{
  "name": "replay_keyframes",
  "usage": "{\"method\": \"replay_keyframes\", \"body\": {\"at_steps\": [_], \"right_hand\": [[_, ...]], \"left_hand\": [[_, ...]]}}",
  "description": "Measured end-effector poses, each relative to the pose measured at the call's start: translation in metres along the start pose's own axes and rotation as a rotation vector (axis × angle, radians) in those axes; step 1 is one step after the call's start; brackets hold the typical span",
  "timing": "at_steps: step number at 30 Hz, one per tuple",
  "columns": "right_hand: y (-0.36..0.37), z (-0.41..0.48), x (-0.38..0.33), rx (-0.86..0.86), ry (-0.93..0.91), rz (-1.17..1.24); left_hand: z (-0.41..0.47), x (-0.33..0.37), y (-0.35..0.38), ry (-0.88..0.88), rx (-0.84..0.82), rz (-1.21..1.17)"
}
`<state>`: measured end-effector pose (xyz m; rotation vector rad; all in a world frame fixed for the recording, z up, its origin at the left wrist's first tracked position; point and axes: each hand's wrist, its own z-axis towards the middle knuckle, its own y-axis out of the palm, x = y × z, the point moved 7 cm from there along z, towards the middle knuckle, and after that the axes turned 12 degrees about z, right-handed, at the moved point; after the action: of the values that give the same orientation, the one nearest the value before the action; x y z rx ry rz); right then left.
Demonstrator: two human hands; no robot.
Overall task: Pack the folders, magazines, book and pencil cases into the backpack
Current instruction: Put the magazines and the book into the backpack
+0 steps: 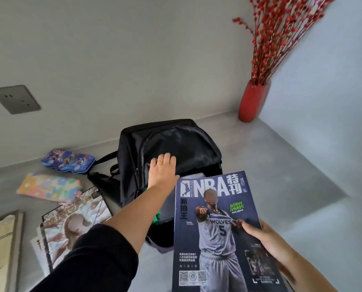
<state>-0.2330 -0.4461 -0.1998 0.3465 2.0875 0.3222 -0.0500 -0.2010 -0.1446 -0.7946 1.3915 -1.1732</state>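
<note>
L arm stretched fwd, L grip point(162, 171) palm down, fingers curled over backpack point(186, 142) flap; R grip point(268, 241) pinches magazine point(213, 207), thumb on top.

This looks like a room in a home. A glossy red vase point(252, 101) of red berry twigs point(281, 39) stands at one o'clock, a grey wall socket point(15, 99) at ten o'clock.
</note>
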Motion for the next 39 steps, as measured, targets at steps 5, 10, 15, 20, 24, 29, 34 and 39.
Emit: {"method": "replay_keyframes", "body": {"at_steps": [5,10,15,20,24,29,34,39], "right_hand": [[0.008,0.004,0.000,-0.041,0.014,0.022],[0.033,0.014,-0.007,-0.064,0.016,0.057],[0.072,0.033,-0.008,-0.119,0.063,0.112],[0.109,0.059,0.003,-0.172,0.161,-0.006],[0.117,0.089,-0.008,-0.199,0.176,-0.191],[0.088,0.125,-0.029,0.026,0.196,-0.203],[0.069,0.111,-0.012,-0.098,0.296,-0.027],[0.059,0.107,-0.009,0.011,0.164,-0.110]], "left_hand": [[0.008,-0.011,-0.004,0.048,-0.033,0.139],[0.029,-0.063,-0.044,-0.103,0.112,-0.299],[0.035,-0.070,-0.074,0.009,0.064,-0.406],[0.023,-0.066,-0.058,0.052,-0.018,-0.441],[0.013,-0.064,-0.042,0.078,-0.055,-0.449],[0.010,-0.065,-0.041,0.075,-0.044,-0.449],[0.001,-0.067,-0.023,0.053,-0.083,-0.515],[-0.008,-0.063,-0.009,0.034,-0.115,-0.549]]}}
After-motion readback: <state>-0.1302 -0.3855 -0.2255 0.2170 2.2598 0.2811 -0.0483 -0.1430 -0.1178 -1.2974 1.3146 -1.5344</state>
